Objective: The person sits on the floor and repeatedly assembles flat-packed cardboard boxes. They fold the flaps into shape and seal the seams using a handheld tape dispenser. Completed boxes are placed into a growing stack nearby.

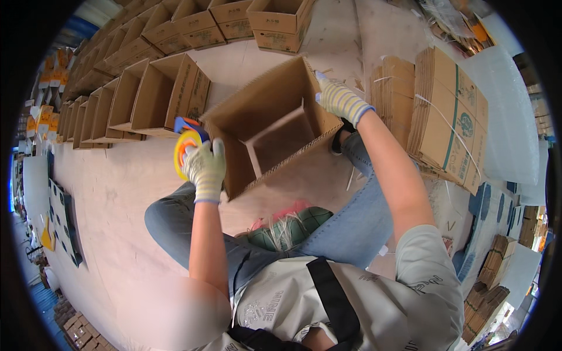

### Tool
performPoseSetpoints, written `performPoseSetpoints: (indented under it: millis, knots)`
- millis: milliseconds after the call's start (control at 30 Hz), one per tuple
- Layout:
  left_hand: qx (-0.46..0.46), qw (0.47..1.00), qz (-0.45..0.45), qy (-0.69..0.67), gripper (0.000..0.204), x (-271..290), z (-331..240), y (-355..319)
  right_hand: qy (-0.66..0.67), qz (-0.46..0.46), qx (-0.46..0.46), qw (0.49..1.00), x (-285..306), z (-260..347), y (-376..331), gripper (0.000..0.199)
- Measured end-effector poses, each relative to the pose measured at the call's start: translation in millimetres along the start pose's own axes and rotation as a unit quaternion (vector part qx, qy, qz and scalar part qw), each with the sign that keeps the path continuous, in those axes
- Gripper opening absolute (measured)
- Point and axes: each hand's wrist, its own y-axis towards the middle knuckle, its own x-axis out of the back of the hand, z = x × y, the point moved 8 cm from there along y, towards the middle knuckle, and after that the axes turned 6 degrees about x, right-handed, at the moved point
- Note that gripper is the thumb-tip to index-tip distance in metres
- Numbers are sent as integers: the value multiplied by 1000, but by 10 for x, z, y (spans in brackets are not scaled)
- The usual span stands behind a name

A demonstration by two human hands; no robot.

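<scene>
An open cardboard box (234, 153) stands in front of my knees, its mouth facing me and its inside bare. My left hand (208, 167), in a striped knit glove, is closed around a tape dispenser (186, 153) with a blue frame and a yellow-orange roll. The dispenser is beside the box's left corner. In a matching glove, my right hand (341, 100) grips the box's upper right edge. Part of its fingers is hidden behind the cardboard. Between my legs lies a green and pink bundle (287, 227) wrapped in clear strands.
Rows of open cardboard boxes (167, 96) stand at the left and far side. Strapped stacks of flattened cartons (448, 117) lie close to my right arm. A blue and white pallet-like panel (63, 219) lies at the left. Bare pale floor (132, 193) shows around the box.
</scene>
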Motion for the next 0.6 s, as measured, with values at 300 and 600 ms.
performPoseSetpoints:
  millis: [300, 600]
  knots:
    - [57, 994, 2, 90, 48, -578, -571, 305, -31, 67, -163, 984, -930, 511, 113, 66]
    - [47, 982, -28, -180, 22, -557, -41, 360, -20, 292, -158, 943, -1066, 1040, 67, 99]
